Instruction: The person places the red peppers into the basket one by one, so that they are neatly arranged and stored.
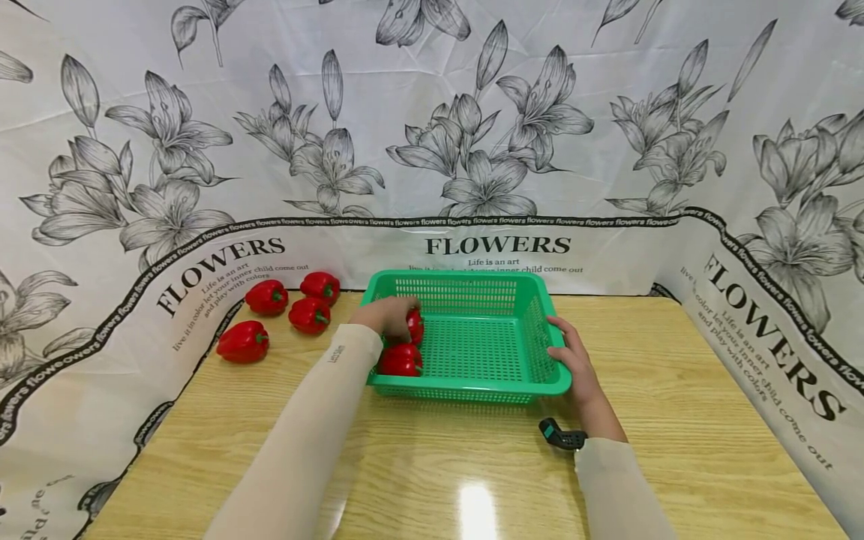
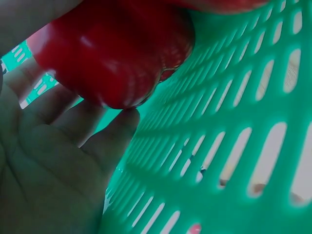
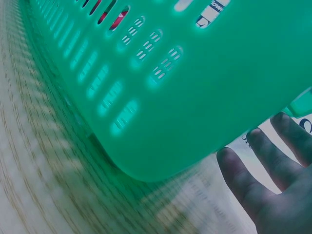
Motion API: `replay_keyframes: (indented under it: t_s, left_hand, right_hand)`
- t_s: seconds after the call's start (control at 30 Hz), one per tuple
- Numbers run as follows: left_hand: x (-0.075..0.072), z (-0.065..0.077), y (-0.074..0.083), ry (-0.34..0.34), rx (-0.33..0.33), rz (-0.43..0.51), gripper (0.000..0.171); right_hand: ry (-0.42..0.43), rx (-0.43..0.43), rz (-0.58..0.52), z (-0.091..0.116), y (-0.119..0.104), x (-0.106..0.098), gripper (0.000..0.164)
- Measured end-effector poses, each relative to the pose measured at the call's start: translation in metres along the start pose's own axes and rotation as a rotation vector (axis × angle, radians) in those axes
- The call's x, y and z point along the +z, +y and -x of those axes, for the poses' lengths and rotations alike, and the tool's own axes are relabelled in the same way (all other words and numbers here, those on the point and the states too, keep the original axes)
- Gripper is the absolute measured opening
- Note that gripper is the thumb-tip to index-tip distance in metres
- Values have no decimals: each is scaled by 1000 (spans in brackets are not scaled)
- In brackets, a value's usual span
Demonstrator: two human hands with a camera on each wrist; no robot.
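A green plastic basket [image 1: 466,384] with slotted walls stands on the table, one lower corner filling much of the right wrist view. Inside its left end, my left hand [image 1: 391,315] grips a red bell pepper [image 1: 415,327], partly hidden by the fingers in the head view. In the left wrist view the fingers lie around the underside of this pepper [image 2: 117,53], close beside the slotted wall. Another red bell pepper [image 1: 402,361] lies in the basket's near left corner. My right hand [image 1: 579,367] holds the basket's right rim, its fingertips [image 3: 229,158] along the outer side.
Several more red bell peppers [image 1: 244,342] lie on the wooden table [image 1: 648,375] at the back left. A white flower-printed cloth [image 1: 364,247] hangs behind the table and along both sides. A black device [image 1: 562,435] is strapped to the right wrist.
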State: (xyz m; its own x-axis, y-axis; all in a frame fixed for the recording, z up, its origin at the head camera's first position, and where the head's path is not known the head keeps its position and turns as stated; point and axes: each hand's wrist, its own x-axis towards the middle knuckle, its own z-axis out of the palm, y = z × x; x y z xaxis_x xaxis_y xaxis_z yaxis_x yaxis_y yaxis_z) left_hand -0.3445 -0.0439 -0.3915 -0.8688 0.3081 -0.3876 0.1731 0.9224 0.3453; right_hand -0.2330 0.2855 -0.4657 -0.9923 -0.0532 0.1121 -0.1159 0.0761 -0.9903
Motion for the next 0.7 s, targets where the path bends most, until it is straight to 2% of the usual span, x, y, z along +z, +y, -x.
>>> replay_keyframes:
  t_s: [0.17, 0.4, 0.7]
  left_hand:
    - [0, -1, 1, 9, -14, -17, 75]
    - [0, -3, 3, -6, -68, -2, 77]
    - [-2, -1, 4, -21, -72, 10, 81]
  right_hand:
    - [5, -3, 5, 0, -2, 1, 53]
    - [7, -1, 3, 1, -4, 2, 54]
    - [12, 5, 13, 0, -3, 2, 53]
